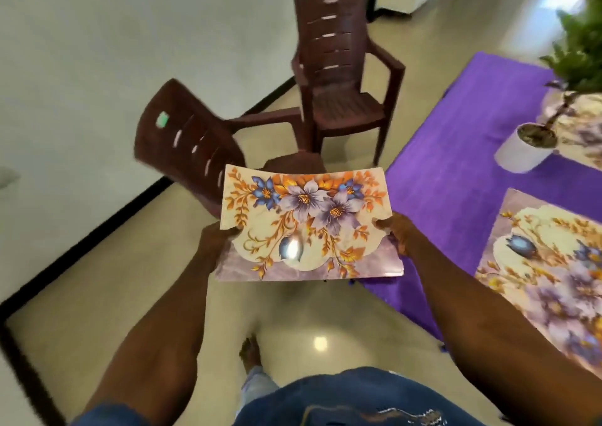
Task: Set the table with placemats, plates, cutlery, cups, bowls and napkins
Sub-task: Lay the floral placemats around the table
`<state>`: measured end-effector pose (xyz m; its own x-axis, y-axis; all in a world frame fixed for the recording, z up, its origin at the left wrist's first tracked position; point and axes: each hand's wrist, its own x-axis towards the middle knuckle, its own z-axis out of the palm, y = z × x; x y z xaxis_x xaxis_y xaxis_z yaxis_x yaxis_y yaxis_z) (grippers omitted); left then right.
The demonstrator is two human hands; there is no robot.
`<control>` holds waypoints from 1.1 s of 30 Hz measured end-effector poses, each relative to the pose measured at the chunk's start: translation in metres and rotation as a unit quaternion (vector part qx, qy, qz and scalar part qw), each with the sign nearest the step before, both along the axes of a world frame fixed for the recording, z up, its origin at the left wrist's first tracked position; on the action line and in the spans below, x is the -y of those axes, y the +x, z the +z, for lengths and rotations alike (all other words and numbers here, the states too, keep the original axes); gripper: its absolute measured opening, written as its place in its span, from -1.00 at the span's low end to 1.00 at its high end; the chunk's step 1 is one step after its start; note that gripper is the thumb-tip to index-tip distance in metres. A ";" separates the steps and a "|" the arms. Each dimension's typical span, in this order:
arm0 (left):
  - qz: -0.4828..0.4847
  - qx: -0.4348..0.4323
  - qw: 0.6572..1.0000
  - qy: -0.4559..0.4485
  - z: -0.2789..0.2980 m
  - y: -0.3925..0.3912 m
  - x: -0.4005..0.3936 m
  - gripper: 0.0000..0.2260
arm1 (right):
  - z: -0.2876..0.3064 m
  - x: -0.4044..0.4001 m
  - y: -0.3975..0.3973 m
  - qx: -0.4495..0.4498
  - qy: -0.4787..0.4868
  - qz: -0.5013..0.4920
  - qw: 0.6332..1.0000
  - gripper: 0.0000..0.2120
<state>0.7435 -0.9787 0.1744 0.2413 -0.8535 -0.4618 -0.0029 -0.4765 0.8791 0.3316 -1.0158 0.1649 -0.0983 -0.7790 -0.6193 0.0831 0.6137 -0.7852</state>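
From the head camera, the person stands on a beige tiled floor [97,295] holding a floral placemat [306,227] out in front of the body, in the air and clear of the surface. The left hand [215,246] grips the mat's left edge and the right hand [399,233] grips its right edge, each grip closed on the mat with the thumb on top; the fingers underneath are hidden by the mat.

To the right lies the surface, covered by a purple cloth [456,178]. A second floral placemat [547,275] already lies flat on it near the person, and another patterned mat shows blurred at the far right edge. Between them stands a small white plant pot [521,152] with a leafy plant [583,51].

Ahead, beyond the held mat, are two dark brown plastic chairs: a near chair [185,145] just behind the mat's far edge, and a far chair [338,77] beside the surface's corner.
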 end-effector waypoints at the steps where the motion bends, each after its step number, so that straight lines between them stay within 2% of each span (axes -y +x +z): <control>1: -0.014 0.009 1.000 0.004 -0.006 0.010 0.022 -0.79 | 0.001 -0.003 0.007 -0.006 0.003 -0.027 1.000 -0.79; 4: -0.100 0.026 0.994 0.021 -0.008 0.022 0.090 -0.77 | -0.003 -0.013 0.021 -0.009 -0.002 -0.131 0.991 -0.67; 6: -0.161 0.049 0.986 0.017 -0.007 0.021 0.130 -0.83 | -0.002 -0.024 0.031 -0.012 0.001 -0.192 0.981 -0.68; 8: -0.222 0.064 0.973 0.015 0.000 0.006 0.166 -0.80 | 0.002 -0.038 0.043 -0.033 0.006 -0.254 0.967 -0.70; 12: -0.314 0.093 0.944 -0.042 0.002 -0.052 0.230 -0.81 | 0.004 -0.060 0.053 -0.025 -0.015 -0.390 0.920 -0.88; 15: -0.375 0.123 0.915 -0.083 -0.008 -0.101 0.264 -0.76 | -0.003 -0.070 0.055 0.015 -0.039 -0.455 0.890 -0.83; 18: -0.400 0.109 0.907 -0.078 -0.011 -0.146 0.290 -0.76 | -0.002 -0.070 0.048 0.017 -0.023 -0.530 0.848 -0.82; 21: -0.428 0.092 0.898 -0.051 -0.017 -0.178 0.323 -0.73 | -0.006 -0.064 0.037 0.011 -0.004 -0.567 0.823 -0.85; 23: -0.468 0.100 0.877 -0.035 -0.015 -0.197 0.344 -0.75 | -0.004 -0.058 0.030 0.002 0.008 -0.579 0.815 -0.89; 27: -0.534 0.137 0.827 -0.111 -0.001 -0.256 0.372 -0.80 | -0.004 -0.047 0.015 -0.006 0.036 -0.592 0.805 -0.87; 29: -0.556 0.155 0.803 -0.148 0.003 -0.289 0.375 -0.79 | -0.009 -0.048 0.013 -0.002 0.057 -0.605 0.794 -0.92; 33: -0.608 0.203 0.739 -0.209 0.006 -0.352 0.374 -0.81 | -0.015 -0.057 0.014 0.042 0.068 -0.639 0.765 -0.83</control>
